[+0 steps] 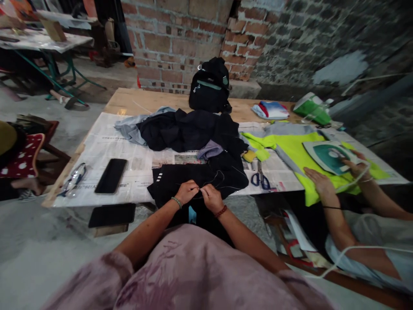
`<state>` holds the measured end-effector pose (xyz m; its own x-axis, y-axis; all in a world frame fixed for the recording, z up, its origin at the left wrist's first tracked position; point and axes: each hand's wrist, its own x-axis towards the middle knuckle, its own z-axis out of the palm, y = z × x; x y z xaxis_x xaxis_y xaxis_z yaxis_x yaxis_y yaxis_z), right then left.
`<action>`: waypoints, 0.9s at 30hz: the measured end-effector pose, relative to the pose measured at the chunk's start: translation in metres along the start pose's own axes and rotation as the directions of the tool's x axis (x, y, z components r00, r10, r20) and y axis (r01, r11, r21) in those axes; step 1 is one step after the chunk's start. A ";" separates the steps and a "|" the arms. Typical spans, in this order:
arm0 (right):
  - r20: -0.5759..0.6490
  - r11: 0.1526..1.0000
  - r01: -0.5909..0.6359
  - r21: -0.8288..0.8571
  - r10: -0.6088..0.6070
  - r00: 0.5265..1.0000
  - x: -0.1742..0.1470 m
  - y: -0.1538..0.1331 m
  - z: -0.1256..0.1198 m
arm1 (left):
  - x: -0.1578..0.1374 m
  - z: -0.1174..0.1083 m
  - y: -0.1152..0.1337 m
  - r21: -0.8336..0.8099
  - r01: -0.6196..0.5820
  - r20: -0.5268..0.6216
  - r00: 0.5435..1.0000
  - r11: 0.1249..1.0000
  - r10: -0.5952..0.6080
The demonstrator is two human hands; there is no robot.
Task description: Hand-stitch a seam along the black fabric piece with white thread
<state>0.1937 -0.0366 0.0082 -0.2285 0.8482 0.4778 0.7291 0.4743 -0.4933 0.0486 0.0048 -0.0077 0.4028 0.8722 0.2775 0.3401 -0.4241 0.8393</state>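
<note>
My left hand (187, 192) and my right hand (211, 199) meet at the front edge of the table, thumbs and fingertips pinched together. A thin white thread (219, 175) loops over the black garment (180, 173) and runs to my pinched fingers. Whether a needle is there too is too small to tell. The garment lies flat under my hands, with short white stripes at its left end. Behind it sits a heap of dark cloth (180, 129). Blue-handled scissors (260, 180) lie to the right of the garment, near a yellow piece (249, 156).
A phone (111, 175) and glasses (75, 178) lie left on the newspaper-covered table (135, 189); another dark phone-like slab (111, 215) is below the edge. A black backpack (209, 88) stands behind. At right, a co-worker's hands press an iron (329, 156) on a neon-yellow garment (292, 153).
</note>
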 end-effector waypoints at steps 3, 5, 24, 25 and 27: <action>-0.017 1.000 -0.001 0.024 0.001 1.000 0.006 -0.006 -0.009 | 0.000 -0.001 0.000 0.007 0.004 0.006 1.000 1.000 -0.004; -0.041 0.998 -0.017 0.059 0.019 0.999 0.013 -0.011 -0.019 | 0.001 -0.001 0.001 0.006 -0.006 0.020 1.000 1.000 0.006; 0.542 0.127 -0.635 0.762 0.410 0.734 0.049 -0.008 -0.025 | -0.002 0.000 0.002 -0.025 -0.031 0.020 0.999 0.999 0.031; 0.462 0.269 -0.589 0.762 0.412 0.785 0.050 -0.007 -0.026 | -0.002 0.000 0.001 -0.025 -0.031 0.013 0.999 0.999 0.031; 0.249 0.613 -0.423 0.667 0.352 0.902 0.055 0.000 -0.033 | -0.002 0.000 0.001 -0.022 -0.022 0.009 1.000 1.000 0.022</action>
<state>0.2027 0.0023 0.0580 -0.1107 0.9909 0.0765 0.1132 0.0891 -0.9896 0.0478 0.0023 -0.0070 0.4177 0.8603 0.2921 0.3118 -0.4378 0.8433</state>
